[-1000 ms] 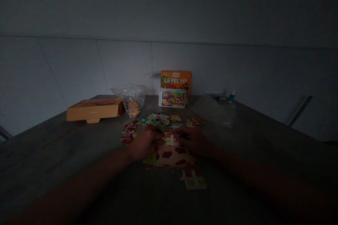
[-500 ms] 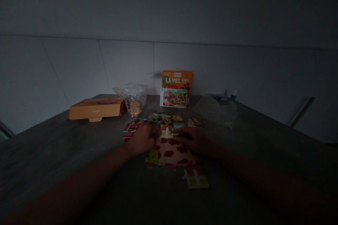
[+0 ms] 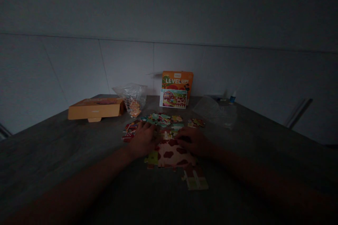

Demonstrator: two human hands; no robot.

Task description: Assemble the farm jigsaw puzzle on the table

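In dim light, a partly joined jigsaw puzzle [image 3: 169,156] with a cow's spotted body lies on the table before me. A small puzzle piece with a white fence [image 3: 167,135] is at its far edge, between my hands. My left hand [image 3: 144,140] has bent fingers at the piece's left side; its thumb is hard to make out. My right hand [image 3: 195,140] curls in from the right, fingertips at the piece's right side and thumb over the cow section. A fence corner [image 3: 195,179] juts out at the near right.
Loose puzzle pieces [image 3: 160,119] lie beyond my hands, red barn pieces [image 3: 128,133] at left. Behind stand an orange box [image 3: 178,79] and a picture card [image 3: 173,98]. An open box [image 3: 95,110], bagged pieces [image 3: 134,107], an opened clear bag [image 3: 218,114] and a small bottle [image 3: 232,97] surround them.
The fence piece, tilted up between my hands before, is now lower and flatter against the cow section's far edge. My left hand has shifted slightly nearer to me; the right has barely moved.
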